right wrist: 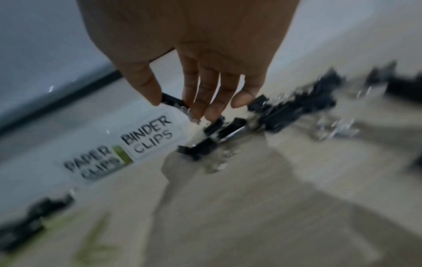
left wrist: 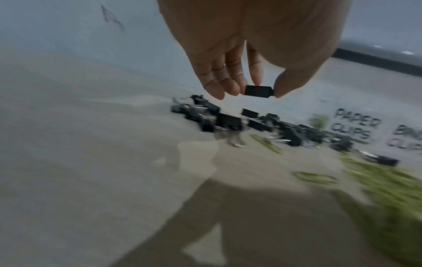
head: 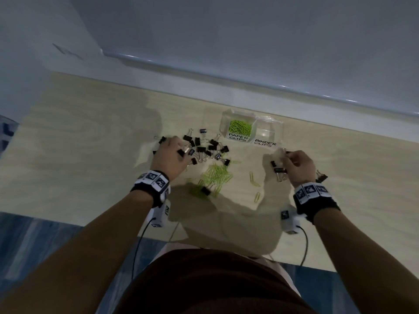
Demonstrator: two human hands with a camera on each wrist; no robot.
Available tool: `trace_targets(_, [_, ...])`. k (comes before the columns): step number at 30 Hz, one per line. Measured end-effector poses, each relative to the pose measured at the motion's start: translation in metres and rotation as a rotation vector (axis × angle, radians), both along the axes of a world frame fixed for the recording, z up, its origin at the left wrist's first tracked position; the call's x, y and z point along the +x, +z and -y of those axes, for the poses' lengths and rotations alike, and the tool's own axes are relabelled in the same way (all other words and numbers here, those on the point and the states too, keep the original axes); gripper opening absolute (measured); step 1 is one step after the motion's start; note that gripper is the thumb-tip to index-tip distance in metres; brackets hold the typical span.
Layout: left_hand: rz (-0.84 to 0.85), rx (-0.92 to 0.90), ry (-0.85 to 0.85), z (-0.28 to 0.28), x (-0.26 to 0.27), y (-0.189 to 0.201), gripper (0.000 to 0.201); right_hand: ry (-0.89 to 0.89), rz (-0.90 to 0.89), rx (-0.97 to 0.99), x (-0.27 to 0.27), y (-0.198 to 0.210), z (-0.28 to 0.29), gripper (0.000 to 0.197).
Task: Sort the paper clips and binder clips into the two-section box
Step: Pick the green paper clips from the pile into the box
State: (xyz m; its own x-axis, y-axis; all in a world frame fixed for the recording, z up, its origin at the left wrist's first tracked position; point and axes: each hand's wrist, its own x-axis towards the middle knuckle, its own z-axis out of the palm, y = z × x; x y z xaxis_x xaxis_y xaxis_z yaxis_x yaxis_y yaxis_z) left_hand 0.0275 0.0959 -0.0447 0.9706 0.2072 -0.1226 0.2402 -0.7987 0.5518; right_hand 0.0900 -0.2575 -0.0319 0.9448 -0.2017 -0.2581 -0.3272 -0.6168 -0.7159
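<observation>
**Both hands lifting black binder clips; the binder section is empty**

At centre left of the head view, the left hand hangs over a scatter of small black metal binder clips with silver wire handles. The left wrist view shows what the head view hides: thumb and fingertips pinch one black binder clip by its ends, lifted clear of the heap. That end-on pinch probably keeps the wire handles out of the way for a clean drop.

Lower centre lies a loose pile of lime-green wire paper clips, with one black clip resting at its near edge and a few green strays to the right.

Upper centre right stands the clear plastic two-section box. Its left section, labelled PAPER CLIPS, holds green clips; its right section, labelled BINDER CLIPS, looks empty. Labels face the person, so each section reads at a glance.

At centre right, the right hand sits just below the box among a smaller group of black clips. Only the right wrist view shows its grasp: thumb and forefinger nip another black binder clip in front of the BINDER CLIPS label, seemingly bound for that section. Both wrist views are blurred.
</observation>
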Motion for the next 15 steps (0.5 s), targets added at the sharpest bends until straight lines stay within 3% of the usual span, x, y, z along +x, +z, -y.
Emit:
trace_targets(4, [-0.019,0.227,0.029,-0.031,-0.001,-0.004,0.029,0.206,-0.014,-0.502,-0.004,0.000,0.009,0.033])
trace_targets(6, [-0.009,0.277,-0.029,-0.028,0.002,-0.004,0.030,0.289,0.026,-0.592,-0.007,0.000,-0.007,0.040])
trace_targets(11, [-0.029,0.150,-0.329,0.019,0.020,0.001,0.037,0.610,0.057,-0.500,-0.012,0.000,-0.078,0.028])
trace_targets(15, [-0.128,0.188,-0.501,0.047,0.034,-0.005,0.054,0.720,0.044,-0.336,-0.014,-0.002,-0.122,0.022])
